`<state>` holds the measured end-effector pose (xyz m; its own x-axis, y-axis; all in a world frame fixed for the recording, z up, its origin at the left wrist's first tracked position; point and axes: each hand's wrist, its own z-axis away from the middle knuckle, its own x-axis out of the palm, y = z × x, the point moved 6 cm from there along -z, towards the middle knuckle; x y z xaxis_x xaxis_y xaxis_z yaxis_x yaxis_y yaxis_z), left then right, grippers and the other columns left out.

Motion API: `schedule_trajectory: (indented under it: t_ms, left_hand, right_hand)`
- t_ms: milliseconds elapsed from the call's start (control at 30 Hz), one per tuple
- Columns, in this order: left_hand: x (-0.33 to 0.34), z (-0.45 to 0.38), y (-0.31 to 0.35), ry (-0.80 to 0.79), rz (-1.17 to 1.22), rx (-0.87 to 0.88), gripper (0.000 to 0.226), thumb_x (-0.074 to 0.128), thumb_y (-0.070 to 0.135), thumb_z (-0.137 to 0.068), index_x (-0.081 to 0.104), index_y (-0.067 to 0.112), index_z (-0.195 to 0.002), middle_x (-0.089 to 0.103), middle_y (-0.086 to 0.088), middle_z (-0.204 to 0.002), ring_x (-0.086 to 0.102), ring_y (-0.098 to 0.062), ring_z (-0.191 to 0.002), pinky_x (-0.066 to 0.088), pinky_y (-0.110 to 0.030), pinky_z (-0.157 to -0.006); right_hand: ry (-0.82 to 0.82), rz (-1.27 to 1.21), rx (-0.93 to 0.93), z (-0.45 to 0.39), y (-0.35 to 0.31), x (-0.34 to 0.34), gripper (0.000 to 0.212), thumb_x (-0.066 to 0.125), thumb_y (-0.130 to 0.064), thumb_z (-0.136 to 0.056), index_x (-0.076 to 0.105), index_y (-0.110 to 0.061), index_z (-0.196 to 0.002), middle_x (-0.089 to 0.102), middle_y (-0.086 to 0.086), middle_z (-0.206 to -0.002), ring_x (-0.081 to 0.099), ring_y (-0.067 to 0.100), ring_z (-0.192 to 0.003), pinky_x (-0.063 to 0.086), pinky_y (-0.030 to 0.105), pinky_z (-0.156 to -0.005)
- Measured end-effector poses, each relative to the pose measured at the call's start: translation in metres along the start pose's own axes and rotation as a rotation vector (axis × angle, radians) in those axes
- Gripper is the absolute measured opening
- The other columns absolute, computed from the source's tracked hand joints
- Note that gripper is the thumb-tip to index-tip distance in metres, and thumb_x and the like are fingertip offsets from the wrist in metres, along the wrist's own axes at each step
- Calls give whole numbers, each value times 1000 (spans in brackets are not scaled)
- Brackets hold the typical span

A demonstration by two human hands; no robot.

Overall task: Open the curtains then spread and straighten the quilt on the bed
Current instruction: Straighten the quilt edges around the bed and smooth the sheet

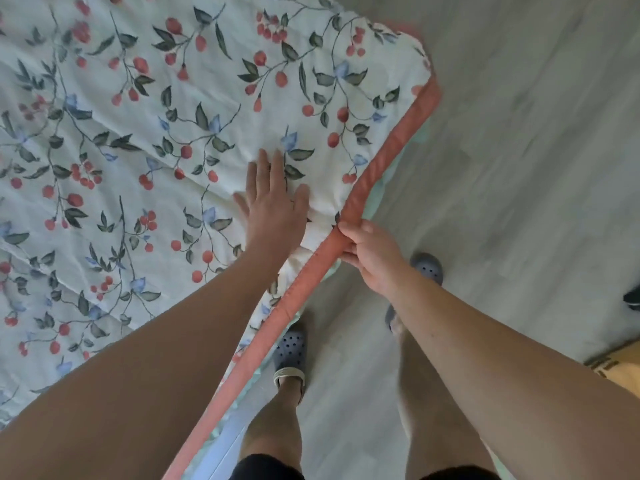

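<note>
A white quilt [145, 126] printed with red cherries and green leaves covers the bed and fills the left and top of the view. Its salmon-pink border [388, 150] runs diagonally along the bed's edge. My left hand [273, 199] lies flat on the quilt with fingers straight, pressing the fabric just inside the border. My right hand [367, 251] pinches the pink border between thumb and curled fingers, at the bed's edge. The quilt's corner [415, 53] hangs at the upper right. No curtains are in view.
Pale wooden floor [519, 168] spreads right of the bed. My feet in grey clogs [291, 355] stand close to the bed's edge. A dark object [632, 297] sits at the right border, and a yellowish thing [620, 372] lies below it.
</note>
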<state>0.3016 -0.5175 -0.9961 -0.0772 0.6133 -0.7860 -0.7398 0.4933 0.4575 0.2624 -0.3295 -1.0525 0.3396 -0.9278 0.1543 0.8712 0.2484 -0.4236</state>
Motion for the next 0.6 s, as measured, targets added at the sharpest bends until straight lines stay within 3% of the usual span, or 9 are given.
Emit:
schedule_trajectory:
  t_ms: [133, 200, 300, 433, 600]
  left_hand:
    - [7, -29, 31, 31, 15, -87, 72, 38, 50, -106, 5, 31, -167, -3, 7, -176, -8, -16, -161, -4, -63, -127]
    - [13, -43, 55, 44, 16, -138, 73, 37, 53, -106, 4, 31, -167, -4, 8, -176, -8, -16, -161, -4, -63, -126]
    - [20, -64, 84, 60, 15, -210, 73, 35, 56, -106, 4, 32, -167, -4, 8, -176, -8, -19, -162, -4, -66, -125]
    - [27, -83, 108, 49, 8, -345, 76, 34, 59, -104, 1, 34, -167, -6, 5, -176, -9, -23, -162, -1, -70, -124]
    - [23, -105, 145, 65, 60, -419, 79, 39, 57, -100, 2, 34, -167, -6, 5, -176, -7, -22, -161, 5, -70, -124]
  right_hand:
    - [-82, -22, 86, -12, -17, -26, 11, 67, -18, -102, 71, -13, -111, 78, 4, -98, 72, 24, -99, 59, 42, -99]
    - [-192, -111, 78, -25, -52, -28, 25, 67, -26, -102, 70, -12, -122, 78, 4, -112, 73, 24, -108, 55, 44, -105]
    - [-161, -154, 23, -47, -111, -46, 32, 65, -33, -104, 67, -16, -131, 77, 6, -125, 73, 22, -116, 56, 41, -102]
    - [-62, 18, 64, -58, -140, -87, 12, 67, -23, -104, 71, -17, -113, 75, 2, -103, 70, 22, -98, 58, 37, -91]
    - [-171, 27, 44, -59, -199, -87, 14, 67, -31, -103, 73, -26, -114, 78, -4, -111, 73, 15, -106, 56, 37, -99]
